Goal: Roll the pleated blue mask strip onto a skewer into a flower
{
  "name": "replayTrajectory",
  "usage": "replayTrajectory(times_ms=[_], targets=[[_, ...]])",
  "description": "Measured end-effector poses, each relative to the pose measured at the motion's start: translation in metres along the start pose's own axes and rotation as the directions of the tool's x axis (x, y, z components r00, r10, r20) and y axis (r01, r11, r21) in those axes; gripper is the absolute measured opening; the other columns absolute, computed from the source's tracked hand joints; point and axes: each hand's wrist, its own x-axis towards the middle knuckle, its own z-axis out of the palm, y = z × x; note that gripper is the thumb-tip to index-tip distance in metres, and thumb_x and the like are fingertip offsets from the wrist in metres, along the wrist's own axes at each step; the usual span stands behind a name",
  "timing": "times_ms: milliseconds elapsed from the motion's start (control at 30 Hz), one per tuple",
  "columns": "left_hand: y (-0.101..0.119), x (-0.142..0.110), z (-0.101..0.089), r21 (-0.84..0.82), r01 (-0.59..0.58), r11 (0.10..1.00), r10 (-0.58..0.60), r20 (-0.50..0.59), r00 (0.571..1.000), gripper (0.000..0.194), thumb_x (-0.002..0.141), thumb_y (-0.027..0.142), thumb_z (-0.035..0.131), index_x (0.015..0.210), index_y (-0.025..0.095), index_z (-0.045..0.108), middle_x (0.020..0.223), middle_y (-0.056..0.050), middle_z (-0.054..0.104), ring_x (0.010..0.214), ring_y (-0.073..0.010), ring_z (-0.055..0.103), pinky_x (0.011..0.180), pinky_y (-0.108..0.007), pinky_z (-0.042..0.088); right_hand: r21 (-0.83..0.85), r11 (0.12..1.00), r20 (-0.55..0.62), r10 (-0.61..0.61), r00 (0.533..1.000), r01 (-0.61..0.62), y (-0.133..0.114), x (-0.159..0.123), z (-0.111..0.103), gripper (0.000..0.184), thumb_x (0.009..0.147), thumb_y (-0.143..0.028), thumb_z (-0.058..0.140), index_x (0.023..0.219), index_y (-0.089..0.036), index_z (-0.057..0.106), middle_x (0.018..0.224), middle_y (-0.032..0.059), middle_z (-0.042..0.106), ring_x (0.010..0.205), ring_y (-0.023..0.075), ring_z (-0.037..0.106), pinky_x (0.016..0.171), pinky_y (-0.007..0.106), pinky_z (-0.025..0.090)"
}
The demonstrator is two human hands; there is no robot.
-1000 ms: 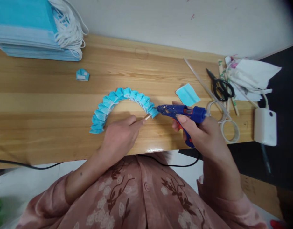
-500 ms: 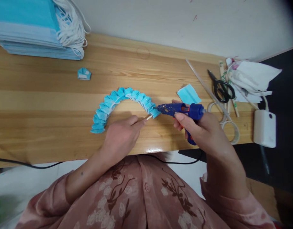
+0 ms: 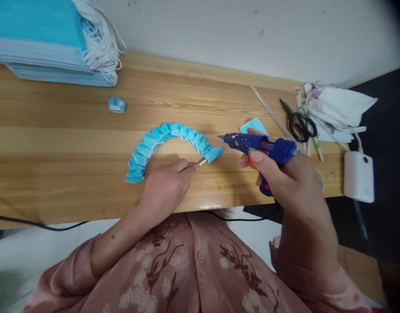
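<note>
A curved strip of pleated blue mask fabric (image 3: pixel 166 129) lies in an arch on the wooden table. My left hand (image 3: pixel 167 187) is closed in a pinch on a thin pale stick (image 3: pixel 203 161), whose tip meets the lower right end of the strip. Gripped in my right hand (image 3: pixel 284 174) is a blue hot glue gun (image 3: pixel 248 142), its nozzle pointing left, just off the strip's right end. Behind the gun lies a flat folded blue piece (image 3: pixel 253 125), partly hidden by it. One small folded blue piece (image 3: pixel 117 105) rests apart at the upper left.
A stack of blue face masks (image 3: pixel 40 48) with white ear loops fills the back left. At right are black scissors (image 3: pixel 299 121), a clear glue stick (image 3: pixel 268 106), white scraps (image 3: pixel 343 104) and a white adapter (image 3: pixel 358 176). A tape roll is mostly hidden behind my right hand.
My right hand has drawn the glue gun up and to the right, so its nozzle has come away from the strip's end. My left hand keeps its pinch in place.
</note>
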Motion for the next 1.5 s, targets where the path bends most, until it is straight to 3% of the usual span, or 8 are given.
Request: replayTrajectory(times_ms=[133, 267, 600, 1000, 1500], targets=[[0.0, 0.0, 0.0, -0.009, -0.005, 1.0, 0.005, -0.001, 1.0, 0.036, 0.105, 0.016, 0.041, 0.114, 0.019, 0.076, 0.078, -0.003, 0.066, 0.062, -0.0172, 0.057, 0.055, -0.031, 0.034, 0.077, 0.996, -0.038, 0.039, 0.999, -0.036, -0.002, 0.005, 0.006, 0.037, 0.092, -0.059, 0.066, 0.086, -0.024, 0.075, 0.074, 0.0019, 0.073, 0.043, 0.0093, 0.047, 0.037, 0.025, 0.038], [0.0, 0.0, -0.001, -0.02, 0.001, 1.0, -0.001, 0.0, 1.0, 0.037, 0.104, 0.014, 0.042, 0.117, 0.019, 0.076, 0.076, -0.003, 0.065, 0.061, -0.0172, 0.057, 0.054, -0.031, 0.033, 0.14, 0.989, 0.024, 0.053, 0.998, -0.056, -0.001, 0.012, 0.019, 0.041, 0.091, -0.06, 0.067, 0.075, -0.023, 0.07, 0.069, 0.0007, 0.07, 0.043, 0.009, 0.05, 0.038, 0.023, 0.04], [0.001, 0.001, -0.001, -0.044, 0.011, 0.999, -0.011, 0.002, 1.0, 0.037, 0.104, 0.014, 0.042, 0.119, 0.019, 0.075, 0.079, -0.003, 0.068, 0.062, -0.0156, 0.059, 0.054, -0.029, 0.036, 0.19, 0.98, 0.104, 0.04, 0.994, -0.059, -0.007, 0.022, 0.034, 0.042, 0.09, -0.059, 0.068, 0.067, -0.024, 0.066, 0.064, 0.0027, 0.067, 0.046, 0.0129, 0.055, 0.036, 0.026, 0.038], [0.002, 0.001, -0.002, -0.046, 0.025, 0.999, -0.023, 0.049, 0.999, 0.036, 0.105, 0.014, 0.044, 0.122, 0.018, 0.075, 0.082, -0.004, 0.068, 0.065, -0.0178, 0.062, 0.055, -0.029, 0.038, 0.167, 0.983, 0.103, 0.059, 0.993, -0.076, -0.001, 0.023, 0.037, 0.048, 0.087, -0.065, 0.069, 0.064, -0.024, 0.065, 0.059, 0.002, 0.064, 0.043, 0.0125, 0.054, 0.037, 0.026, 0.042], [0.002, 0.002, -0.001, -0.032, 0.01, 0.999, -0.009, 0.022, 1.0, 0.037, 0.106, 0.015, 0.041, 0.119, 0.018, 0.076, 0.08, -0.004, 0.067, 0.063, -0.0175, 0.062, 0.054, -0.031, 0.038, 0.136, 0.99, 0.07, 0.035, 0.997, -0.044, -0.003, 0.022, 0.035, 0.036, 0.089, -0.054, 0.069, 0.068, -0.024, 0.065, 0.06, 0.0012, 0.064, 0.043, 0.0121, 0.051, 0.039, 0.027, 0.039]])
